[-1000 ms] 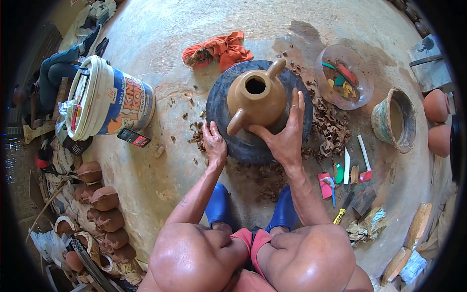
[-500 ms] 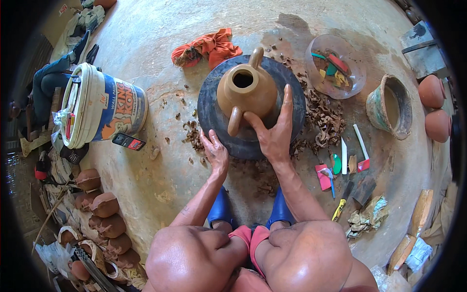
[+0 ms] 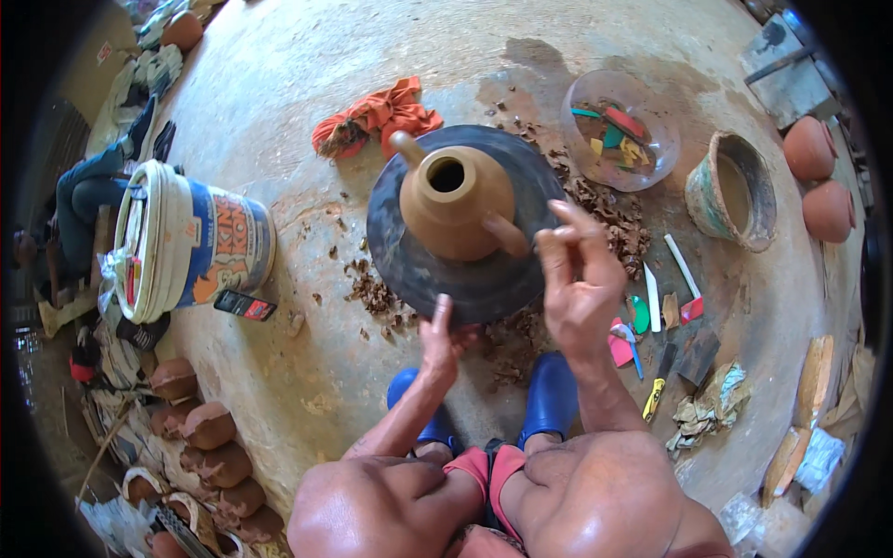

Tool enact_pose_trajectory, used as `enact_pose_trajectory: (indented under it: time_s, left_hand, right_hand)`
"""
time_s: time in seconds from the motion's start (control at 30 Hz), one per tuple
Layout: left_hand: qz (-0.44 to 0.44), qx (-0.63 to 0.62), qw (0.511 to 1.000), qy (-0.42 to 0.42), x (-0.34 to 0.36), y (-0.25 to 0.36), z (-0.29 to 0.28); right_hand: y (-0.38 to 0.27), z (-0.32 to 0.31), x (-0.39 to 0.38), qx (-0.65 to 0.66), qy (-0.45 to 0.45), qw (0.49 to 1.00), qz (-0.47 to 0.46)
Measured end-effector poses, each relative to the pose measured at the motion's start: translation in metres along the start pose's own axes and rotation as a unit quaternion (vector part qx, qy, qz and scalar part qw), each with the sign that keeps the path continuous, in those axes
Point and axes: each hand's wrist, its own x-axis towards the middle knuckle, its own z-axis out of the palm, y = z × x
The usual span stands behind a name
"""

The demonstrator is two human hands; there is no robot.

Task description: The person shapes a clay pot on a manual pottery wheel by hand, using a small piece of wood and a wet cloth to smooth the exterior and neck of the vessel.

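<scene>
A brown clay vessel (image 3: 458,209) with a round dark mouth stands upright on a dark round turntable (image 3: 395,244). Two stubby clay projections stick out from its body, one toward the far left (image 3: 406,149) and one toward the near right (image 3: 506,235). At the turntable's near edge, my left hand (image 3: 439,349) has its thumb over the rim and its fingers curled beneath. My right hand (image 3: 584,293) is raised at the right of the turntable, fingers apart and nothing visible in them. Its fingertips are close to the near-right projection; whether they touch it I cannot tell.
Clay shavings (image 3: 621,228) lie round the turntable. An orange cloth (image 3: 395,107), a clear basin (image 3: 642,172) of coloured scraps, a clay-smeared tub (image 3: 698,200) and a paint bucket (image 3: 219,246) surround it. Hand tools (image 3: 653,302) lie at right, clay pots (image 3: 209,425) at left.
The vessel has turned counter-clockwise with its projections. My right hand has come off it to the right. My left hand has shifted right along the turntable's near edge and curled. The view has shifted slightly.
</scene>
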Motion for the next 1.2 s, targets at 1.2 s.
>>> enact_pose_trajectory:
  time_s: [1.2]
  left_hand:
    - [0.122,0.008,0.99,0.069,0.032,0.048,-0.018]
  right_hand:
    - [0.052,0.038,-0.023,-0.043,-0.156,0.986,0.03]
